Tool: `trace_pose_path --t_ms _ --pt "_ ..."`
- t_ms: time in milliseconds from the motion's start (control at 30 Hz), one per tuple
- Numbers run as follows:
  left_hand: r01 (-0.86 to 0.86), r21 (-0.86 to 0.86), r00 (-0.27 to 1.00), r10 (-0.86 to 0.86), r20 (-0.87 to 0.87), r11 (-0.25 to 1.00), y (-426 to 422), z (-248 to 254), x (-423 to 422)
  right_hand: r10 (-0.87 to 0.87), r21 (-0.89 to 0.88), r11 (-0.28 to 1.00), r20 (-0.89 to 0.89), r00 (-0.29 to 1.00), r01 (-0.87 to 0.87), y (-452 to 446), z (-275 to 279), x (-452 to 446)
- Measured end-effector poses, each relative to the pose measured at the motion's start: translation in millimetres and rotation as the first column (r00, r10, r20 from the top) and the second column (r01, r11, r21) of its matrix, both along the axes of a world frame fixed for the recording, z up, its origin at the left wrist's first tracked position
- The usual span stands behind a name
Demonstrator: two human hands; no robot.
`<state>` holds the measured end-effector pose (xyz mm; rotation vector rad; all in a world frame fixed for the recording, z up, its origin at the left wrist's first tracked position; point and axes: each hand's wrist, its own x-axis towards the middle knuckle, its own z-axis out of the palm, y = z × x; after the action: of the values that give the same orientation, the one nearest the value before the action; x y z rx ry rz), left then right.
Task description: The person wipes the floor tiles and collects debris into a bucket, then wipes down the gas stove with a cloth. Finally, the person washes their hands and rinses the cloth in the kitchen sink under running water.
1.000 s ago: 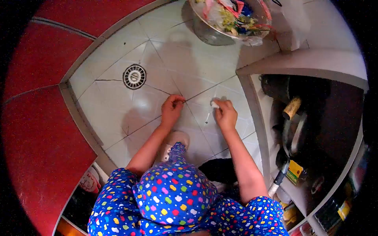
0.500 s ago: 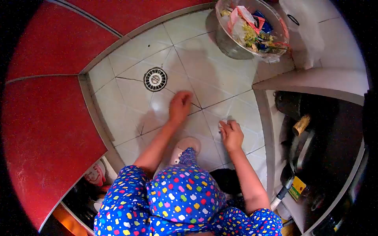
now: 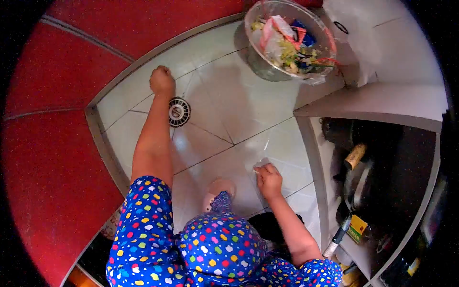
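My left hand (image 3: 162, 80) is stretched far forward over the tiled floor (image 3: 210, 129), just beyond the round drain cover (image 3: 179, 112). Its fingers are curled together, and whatever they may pinch is too small to make out. Nearer to me on the right, my right hand (image 3: 268, 180) is closed low over the tiles, with a small whitish thing (image 3: 258, 168) between thumb and fingers. One shoe (image 3: 222, 185) shows between my arms.
A lined waste bin (image 3: 267, 71) full of scraps stands at the back right. Red cabinets (image 3: 52, 167) run along the left. On the right an open cupboard (image 3: 308, 138) holds a wooden-handled utensil (image 3: 355, 156) and a yellow box (image 3: 356, 227).
My left hand has moved forward and left, past the drain cover. My right hand stays low over the tiles with the whitish thing. The camera view has shifted.
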<state>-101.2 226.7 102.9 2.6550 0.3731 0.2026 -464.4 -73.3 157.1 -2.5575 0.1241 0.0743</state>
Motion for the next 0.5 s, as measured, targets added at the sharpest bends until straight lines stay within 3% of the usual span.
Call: trace_pose_path --t_ms 67,133,167,200,233,267,300,333,367,400,467,500 --pt "0.029 0.058 0.986 -0.019 -0.168 0.998 -3 7 2 -0.063 0.06 0.996 -0.044 0.997 0.065 -1 -5 2" --pt "0.13 -0.011 0.982 -0.13 -0.136 0.992 -14 -5 -2 -0.187 0.234 0.936 -0.307 0.933 0.264 -4 -9 8" --pt "0.224 -0.066 0.966 -0.23 -0.117 0.972 -18 -11 -8 -0.26 0.332 0.841 -0.445 0.857 0.427 -8 -16 17" --pt "0.23 -0.068 0.965 -0.237 -0.11 0.971 -29 2 -16 -0.293 0.478 0.716 -0.456 0.841 0.509 -12 0 36" --pt "0.311 -0.189 0.949 -0.292 0.118 0.932 -51 29 -27 -0.318 0.606 0.56 -0.473 0.822 0.565 -15 33 62" --pt "0.408 -0.288 0.89 -0.306 0.338 0.867 -75 63 -40 -0.382 0.608 0.598 -0.356 0.852 0.522 -14 80 88" --pt "0.469 -0.367 0.847 -0.292 0.443 0.803 -97 102 -52 -0.439 0.597 0.635 -0.243 0.865 0.49 -14 123 111" --pt "0.53 -0.433 0.8 -0.26 0.541 0.729 -115 143 -61 -0.437 0.666 0.701 0.122 0.891 0.253 -22 144 129" --pt "0.607 -0.391 0.733 -0.297 0.613 0.692 -130 175 -64 -0.441 0.68 0.723 0.318 0.839 0.122 -21 182 149" --pt "0.682 -0.336 0.65 -0.327 0.686 0.65 -146 200 -63 -0.418 0.569 0.821 0.534 0.735 0.054 -29 201 169" --pt "0.745 -0.22 0.532 -0.362 0.766 0.63 -178 225 -46 -0.389 0.445 0.895 0.785 0.481 -0.004 -31 231 215" --pt "0.749 -0.217 0.528 -0.365 0.767 0.626 -194 223 -30 -0.288 0.283 0.956 0.876 0.388 0.071 -35 230 238"
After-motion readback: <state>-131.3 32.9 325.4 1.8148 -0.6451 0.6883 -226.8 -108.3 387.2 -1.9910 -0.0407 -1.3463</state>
